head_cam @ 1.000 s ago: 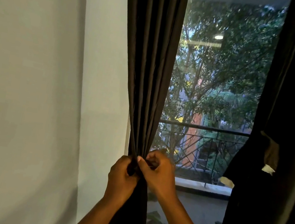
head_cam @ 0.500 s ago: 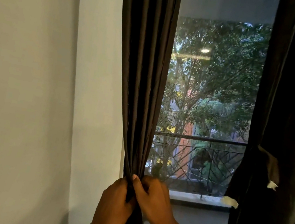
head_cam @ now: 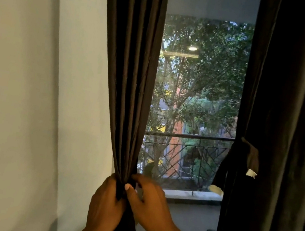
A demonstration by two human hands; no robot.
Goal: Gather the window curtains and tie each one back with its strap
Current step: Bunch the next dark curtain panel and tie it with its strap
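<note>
A dark brown left curtain (head_cam: 129, 67) hangs gathered into a narrow bundle beside the window. My left hand (head_cam: 105, 206) grips the bundle from the left at its narrowest point. My right hand (head_cam: 148, 203) closes on the same spot from the right, thumb pressed against the fabric. Whether a strap lies under my fingers is hidden. The right curtain (head_cam: 288, 118) hangs at the right edge of the window, with its dark strap (head_cam: 251, 158) dangling loose, white tabs at its ends.
A plain white wall (head_cam: 20, 93) fills the left side. The window glass (head_cam: 194, 102) shows trees and a balcony railing (head_cam: 181, 154) outside. A pale ledge (head_cam: 192, 194) runs along the bottom of the window.
The view has tilted upward, so my hands sit lower in the frame. Both hands keep their hold on the gathered left curtain; the right fingers have shifted slightly.
</note>
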